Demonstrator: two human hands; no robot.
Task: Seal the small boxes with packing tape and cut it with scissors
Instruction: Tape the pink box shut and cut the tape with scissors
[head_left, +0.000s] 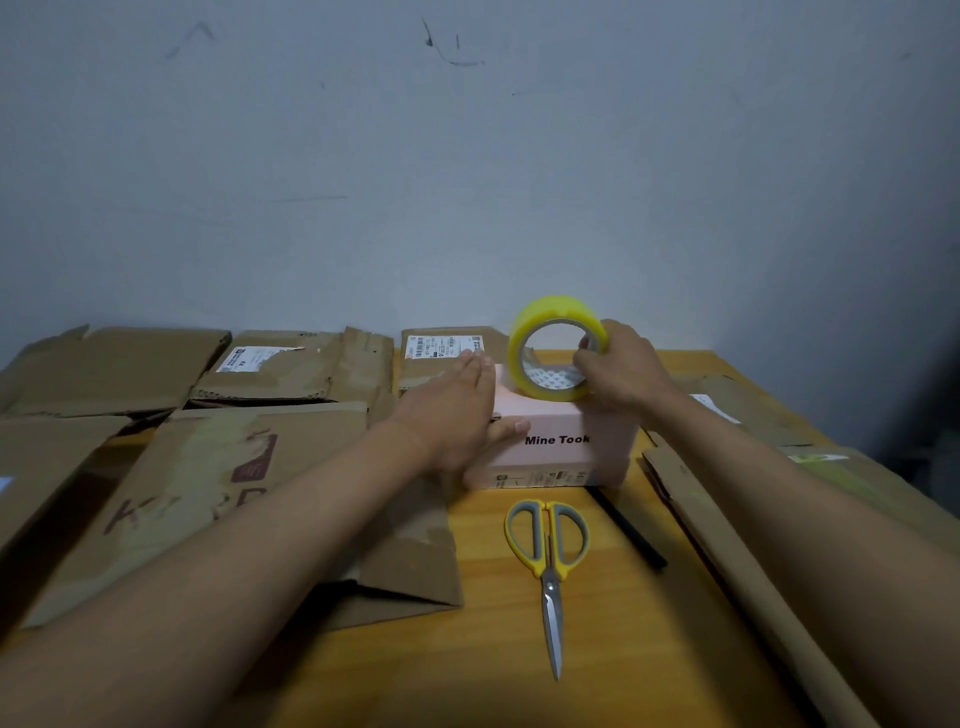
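Observation:
A small pink box (561, 441) printed "Mine Took" stands in the middle of the wooden table. My left hand (457, 410) lies flat on its left end, fingers on the top and thumb against the front face. A yellow roll of packing tape (556, 348) stands on edge on the box's top, and my right hand (623, 369) grips its right side, fingers reaching into the core. Yellow-and-grey scissors (548, 561) lie shut on the table in front of the box, blades pointing toward me.
Flattened brown cardboard boxes (228, 478) cover the table's left side and back, some with white shipping labels (447, 345). More cardboard (727, 519) runs along the right edge. A black pen (631, 527) lies right of the scissors. A grey wall stands behind.

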